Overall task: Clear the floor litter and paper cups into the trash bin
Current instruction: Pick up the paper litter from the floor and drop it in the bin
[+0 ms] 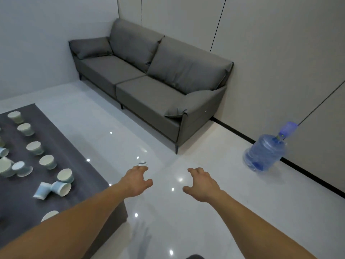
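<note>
Paper cups point(64, 175) sit scattered on the dark low table point(78, 156) at the left edge of frame, some upright, several tipped on their sides. A small pale litter scrap point(142, 162) lies on the glossy white floor point(205, 230), center frame, just past the fingertips of the left hand point(137, 181); can't tell if touching. Left hand and right hand point(202, 184) are both stretched out, palms down, fingers loosely spread, holding nothing. Grey sofa point(149, 86) is against the wall, upper center. Blue water jug point(265, 153) is on the floor at right, blurred.
</note>
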Motion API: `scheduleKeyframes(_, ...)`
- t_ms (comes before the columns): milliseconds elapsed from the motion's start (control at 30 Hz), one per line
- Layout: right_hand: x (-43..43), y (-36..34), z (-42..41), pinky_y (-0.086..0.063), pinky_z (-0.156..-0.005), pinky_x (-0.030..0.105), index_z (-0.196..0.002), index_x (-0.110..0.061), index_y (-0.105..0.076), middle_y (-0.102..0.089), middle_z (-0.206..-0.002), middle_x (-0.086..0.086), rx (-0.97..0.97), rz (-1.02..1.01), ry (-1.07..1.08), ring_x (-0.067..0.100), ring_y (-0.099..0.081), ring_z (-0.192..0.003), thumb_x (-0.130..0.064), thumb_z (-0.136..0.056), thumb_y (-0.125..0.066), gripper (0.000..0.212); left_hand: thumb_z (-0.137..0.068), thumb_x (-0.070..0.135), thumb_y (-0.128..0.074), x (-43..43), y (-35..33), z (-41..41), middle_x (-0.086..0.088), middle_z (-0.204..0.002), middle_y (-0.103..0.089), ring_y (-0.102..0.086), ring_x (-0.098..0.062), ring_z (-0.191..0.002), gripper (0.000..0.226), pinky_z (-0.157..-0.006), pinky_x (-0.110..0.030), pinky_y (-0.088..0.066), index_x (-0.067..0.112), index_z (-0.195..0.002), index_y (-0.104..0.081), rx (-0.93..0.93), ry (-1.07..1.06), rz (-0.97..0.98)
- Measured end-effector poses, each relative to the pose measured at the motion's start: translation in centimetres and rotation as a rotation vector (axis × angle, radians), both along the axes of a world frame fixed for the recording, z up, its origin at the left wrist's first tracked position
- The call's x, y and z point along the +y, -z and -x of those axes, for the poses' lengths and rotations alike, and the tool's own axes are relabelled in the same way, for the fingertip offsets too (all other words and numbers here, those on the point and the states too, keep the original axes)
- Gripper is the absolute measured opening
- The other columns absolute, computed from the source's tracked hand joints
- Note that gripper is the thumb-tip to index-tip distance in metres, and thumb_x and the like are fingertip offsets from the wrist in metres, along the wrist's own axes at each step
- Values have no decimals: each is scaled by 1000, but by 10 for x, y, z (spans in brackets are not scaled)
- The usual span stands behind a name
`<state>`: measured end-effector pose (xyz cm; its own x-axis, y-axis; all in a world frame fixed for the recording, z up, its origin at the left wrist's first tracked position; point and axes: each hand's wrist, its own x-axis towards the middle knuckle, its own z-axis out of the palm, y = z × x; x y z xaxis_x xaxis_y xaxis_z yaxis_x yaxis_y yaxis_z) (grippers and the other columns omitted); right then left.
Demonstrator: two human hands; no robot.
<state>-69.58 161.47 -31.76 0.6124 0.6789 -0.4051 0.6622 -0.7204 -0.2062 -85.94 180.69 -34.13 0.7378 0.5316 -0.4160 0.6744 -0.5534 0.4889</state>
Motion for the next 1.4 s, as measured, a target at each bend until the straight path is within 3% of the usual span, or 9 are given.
scheduleKeyframes(400, 236, 6, -233, -38, -105, 41, -153, -23, -18, -24, -154, 5, -8, 21, -415, 28, -32, -135, -51, -90, -55, 78, -91, 43, -53, 164, 5, -178, -5, -151, -31, -41, -22, -132, 64, -109, -33, -34, 18, -146, -33, -43, -411, 41)
scheduleKeyframes(567, 348, 17, -265, -37, -106, 40, -154, -24, -17, -22, -155, 4, 14, 65, -612, 27, -31, -137, -52, -90, -55, 79, -90, 43, -54, 224, 22, -192, -5, -151, -32, -39, -22, -133, 65, -109, -34, -34, 18, -146, -32, -40, -594, 94)
scheduleKeyframes(767, 506, 37, -263, -39, -106, 42, -153, -25, -18, -23, -155, 3, -18, 105, -825, 27, -32, -137, -52, -90, -54, 77, -89, 44, -54, 329, 55, -187, -5, -151, -32, -36, -24, -135, 67, -109, -34, -33, 18, -146, -32, -62, -835, 131)
scheduleKeyframes(967, 625, 50, -214, -41, -103, 39, -153, -25, -19, -24, -154, 2, 5, 159, -1113, 25, -35, -134, -51, -90, -53, 77, -87, 46, -54, 376, 67, -149, -5, -151, -32, -36, -24, -135, 68, -110, -35, -34, 19, -146, -33, -79, -1121, 212)
scheduleKeyframes(1033, 658, 60, -189, -41, -102, 39, -153, -24, -20, -25, -153, 2, -3, 180, -1237, 26, -36, -133, -51, -90, -54, 77, -84, 47, -53, 379, 72, -131, -5, -147, -38, -41, -25, -131, 66, -107, -37, -38, 19, -142, -39, -76, -1220, 234)
scheduleKeyframes(1133, 698, 83, -145, -41, -103, 40, -153, -24, -21, -26, -153, 3, 15, 194, -1446, 26, -36, -134, -52, -89, -54, 77, -82, 44, -56, 379, 87, -108, -4, -142, -45, -44, -21, -128, 60, -102, -27, -36, 18, -135, -47, -93, -1432, 253)
scheduleKeyframes(1400, 778, 195, -69, -44, -99, 41, -151, -24, -21, -28, -150, 4, 21, 395, -2058, 27, -39, -129, -53, -89, -51, 75, -86, 50, -53, 387, 162, -149, -5, -150, -35, -32, -24, -137, 70, -111, -34, -30, 21, -146, -33, -75, -2029, 410)
